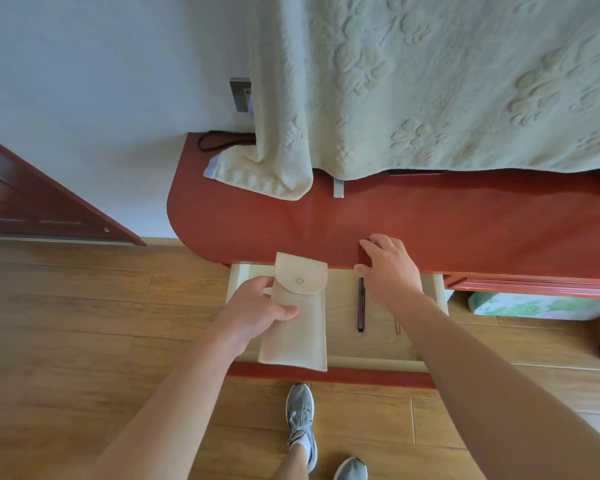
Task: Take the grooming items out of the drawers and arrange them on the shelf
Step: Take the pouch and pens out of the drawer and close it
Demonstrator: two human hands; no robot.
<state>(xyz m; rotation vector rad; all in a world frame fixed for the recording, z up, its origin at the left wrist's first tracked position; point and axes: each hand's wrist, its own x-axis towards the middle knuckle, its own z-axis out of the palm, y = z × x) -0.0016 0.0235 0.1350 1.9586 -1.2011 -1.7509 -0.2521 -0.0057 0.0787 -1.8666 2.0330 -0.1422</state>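
A beige pouch (300, 327) with a snap-button flap is gripped at its left edge by my left hand (257, 311), held above the open pale drawer (413, 363). My right hand (388, 268) rests with spread fingers on the front edge of the red-brown shelf top (430, 220), holding nothing. Inside the drawer lie a dark slim stick-like item (361, 304) and a thin reddish item (398, 326) partly hidden by my right forearm.
A pale green towel (430, 81) hangs over something standing on the shelf and drapes onto its back left. A black cord (219, 142) and a wall socket (240, 94) sit behind. My shoes (302, 420) stand on the wooden floor below the drawer.
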